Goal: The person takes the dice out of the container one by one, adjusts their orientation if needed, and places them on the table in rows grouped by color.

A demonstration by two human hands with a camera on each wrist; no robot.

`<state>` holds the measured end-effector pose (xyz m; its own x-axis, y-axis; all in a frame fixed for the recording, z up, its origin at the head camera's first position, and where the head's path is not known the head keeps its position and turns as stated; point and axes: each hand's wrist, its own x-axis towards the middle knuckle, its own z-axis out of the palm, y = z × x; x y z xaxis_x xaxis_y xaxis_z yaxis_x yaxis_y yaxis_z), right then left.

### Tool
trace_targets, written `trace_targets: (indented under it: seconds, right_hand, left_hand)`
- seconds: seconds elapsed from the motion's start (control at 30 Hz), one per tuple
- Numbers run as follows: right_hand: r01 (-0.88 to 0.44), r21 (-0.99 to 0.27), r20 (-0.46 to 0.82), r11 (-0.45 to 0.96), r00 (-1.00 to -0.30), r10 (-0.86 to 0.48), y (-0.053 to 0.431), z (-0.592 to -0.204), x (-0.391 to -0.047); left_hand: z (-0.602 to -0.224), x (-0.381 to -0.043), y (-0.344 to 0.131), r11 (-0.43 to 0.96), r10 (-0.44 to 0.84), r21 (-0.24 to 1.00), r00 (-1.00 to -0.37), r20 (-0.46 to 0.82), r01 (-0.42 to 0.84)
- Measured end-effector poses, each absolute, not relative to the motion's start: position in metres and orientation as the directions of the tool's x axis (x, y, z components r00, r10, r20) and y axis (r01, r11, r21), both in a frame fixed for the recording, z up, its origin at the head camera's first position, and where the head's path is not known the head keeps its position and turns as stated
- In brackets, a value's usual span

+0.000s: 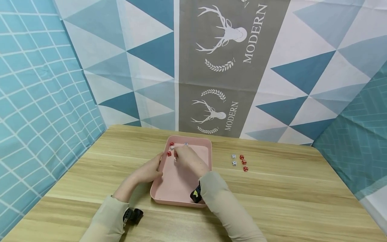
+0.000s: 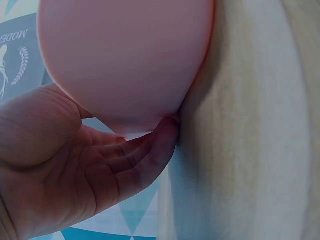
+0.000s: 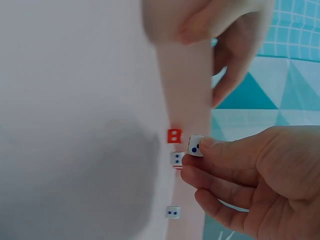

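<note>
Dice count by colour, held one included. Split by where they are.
White dice: 5 (2 in the tray, 2 on the table, 1 held in the right fingers)
Red dice: 5 (2 in the tray, 3 on the table)
Total: 10

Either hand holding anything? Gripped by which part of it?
Right hand: a white die, pinched near the edge of a blue-dotted face. Left hand: the pink tray, by its left side wall.
</note>
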<state>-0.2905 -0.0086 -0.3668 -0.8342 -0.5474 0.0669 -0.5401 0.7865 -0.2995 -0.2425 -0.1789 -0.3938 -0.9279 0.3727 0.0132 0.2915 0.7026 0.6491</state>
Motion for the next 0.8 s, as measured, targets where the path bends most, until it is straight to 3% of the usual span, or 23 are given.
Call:
trace_targets:
  seconds: [0.3,0.53,0.8]
  right_hand:
    - [-0.548,-0.255,0.039,0.796,-0.829,-0.558,0.003,-0.346,-0.285]
    - [-0.495,-0.33,0.02,0.804,-0.855,-0.518,0.019,-0.342,-0.279]
    - [-0.509,-0.41,0.122,0.757,-0.853,-0.507,0.041,-0.342,-0.278]
  left_hand:
    - [-0.393,-0.242,-0.178,0.699,0.368,0.658,-0.93,0.007,0.282]
    - [-0.395,-0.243,-0.178,0.698,0.365,0.66,-0.931,0.007,0.278]
    - [-0.394,-0.243,-0.178,0.701,0.363,0.662,-0.932,-0.011,0.265]
